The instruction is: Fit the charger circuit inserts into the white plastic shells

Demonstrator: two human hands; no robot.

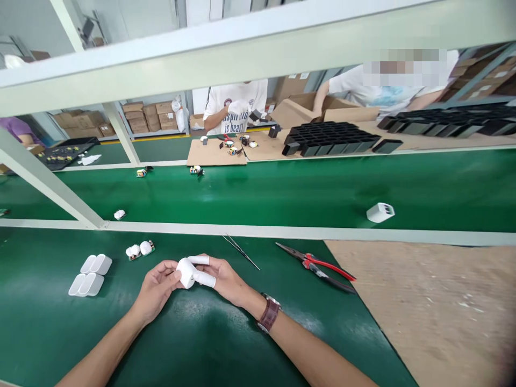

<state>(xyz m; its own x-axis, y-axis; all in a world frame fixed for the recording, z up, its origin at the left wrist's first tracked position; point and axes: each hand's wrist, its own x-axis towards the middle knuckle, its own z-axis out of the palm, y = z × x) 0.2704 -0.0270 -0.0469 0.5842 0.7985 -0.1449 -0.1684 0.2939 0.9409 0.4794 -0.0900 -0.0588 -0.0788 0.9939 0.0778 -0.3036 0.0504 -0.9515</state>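
Both of my hands hold one small white plastic charger housing [186, 271] just above the green bench mat. My left hand [157, 287] pinches its left side with curled fingers. My right hand [223, 279] grips its right side; two of that hand's fingers wear white finger cots. A brown wristwatch [269, 313] sits on my right wrist.
Several empty white shells [91, 274] lie at left, two small white parts with circuit boards [140, 250] above them. Tweezers [242, 251] and red-handled pliers [318, 264] lie right of my hands, beside a cardboard sheet [435, 301]. A white charger [380, 212] rides the conveyor. Two people work across it.
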